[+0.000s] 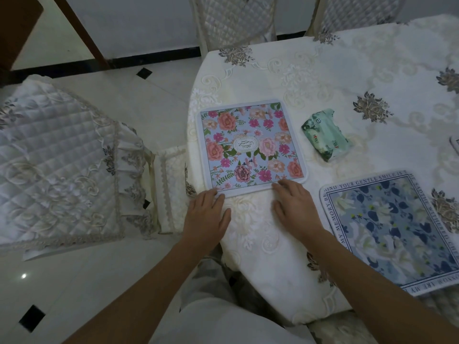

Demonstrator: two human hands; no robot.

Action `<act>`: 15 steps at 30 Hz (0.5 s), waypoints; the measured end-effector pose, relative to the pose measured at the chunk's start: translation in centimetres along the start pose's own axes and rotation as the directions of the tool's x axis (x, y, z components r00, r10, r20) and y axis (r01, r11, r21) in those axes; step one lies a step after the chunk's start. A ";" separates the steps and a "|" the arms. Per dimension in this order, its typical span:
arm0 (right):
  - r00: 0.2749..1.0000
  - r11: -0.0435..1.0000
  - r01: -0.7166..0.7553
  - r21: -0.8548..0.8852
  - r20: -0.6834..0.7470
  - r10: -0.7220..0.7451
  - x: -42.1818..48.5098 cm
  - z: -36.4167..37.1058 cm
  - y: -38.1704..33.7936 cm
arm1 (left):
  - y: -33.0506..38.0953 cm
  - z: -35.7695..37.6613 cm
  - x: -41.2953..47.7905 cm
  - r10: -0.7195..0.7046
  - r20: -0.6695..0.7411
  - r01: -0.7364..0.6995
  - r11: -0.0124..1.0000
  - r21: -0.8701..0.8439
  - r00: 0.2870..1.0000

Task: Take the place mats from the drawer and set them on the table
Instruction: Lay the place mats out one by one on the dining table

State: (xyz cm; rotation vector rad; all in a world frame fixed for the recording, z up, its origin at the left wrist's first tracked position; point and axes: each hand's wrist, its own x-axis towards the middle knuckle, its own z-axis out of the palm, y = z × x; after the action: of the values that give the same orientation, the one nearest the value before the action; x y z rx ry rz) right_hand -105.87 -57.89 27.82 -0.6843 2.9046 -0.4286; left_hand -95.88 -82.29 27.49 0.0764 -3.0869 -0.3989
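A place mat with pink flowers (250, 145) lies flat on the table (323, 70), near the table's left corner, over a cream embroidered tablecloth (260, 234). The left hand (207, 214) lies palm down at the mat's near left corner, its fingers straight and close together, the fingertips touching the mat's pale border. The right hand (295, 207) lies palm down at the near edge further right, fingers straight and slightly spread, the tips resting on the border near the right corner. Neither hand grips anything. A second place mat (397, 232), blue with white flowers and a printed line of words round its edge, lies flat to the right of the right forearm, apart from the first mat and near the table's front edge. A green tissue pack (325, 135) lies between the two mats, just beside the first one's right side. A chair with a quilted cover (62, 157) stands to the left of the table on the white tiled floor (139, 95), and two more quilted chair backs (236, 18) stand at the far side
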 end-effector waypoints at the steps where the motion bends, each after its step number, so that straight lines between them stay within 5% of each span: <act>1: 1.000 1.000 0.000 0.001 -0.002 0.000 0.1 0.0 0.0 | -0.2 -0.1 -0.1 -0.010 -0.009 0.010 1.000 -0.003 1.000; 7: 0.986 0.985 0.160 0.065 0.039 -0.163 0.6 1.3 -3.5 | 1.7 0.0 1.1 0.031 0.025 -0.030 0.999 -0.045 0.999; 15: 0.999 0.995 0.033 0.096 0.011 -0.034 -0.7 1.3 -1.5 | 1.5 -0.1 0.7 -0.018 0.063 0.021 0.999 -0.047 0.998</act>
State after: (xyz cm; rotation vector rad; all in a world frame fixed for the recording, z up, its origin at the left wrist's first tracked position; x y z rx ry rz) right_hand -104.38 -59.15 27.06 -0.7194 2.8427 -0.5614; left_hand -96.60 -80.92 27.95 0.0950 -3.1388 -0.4844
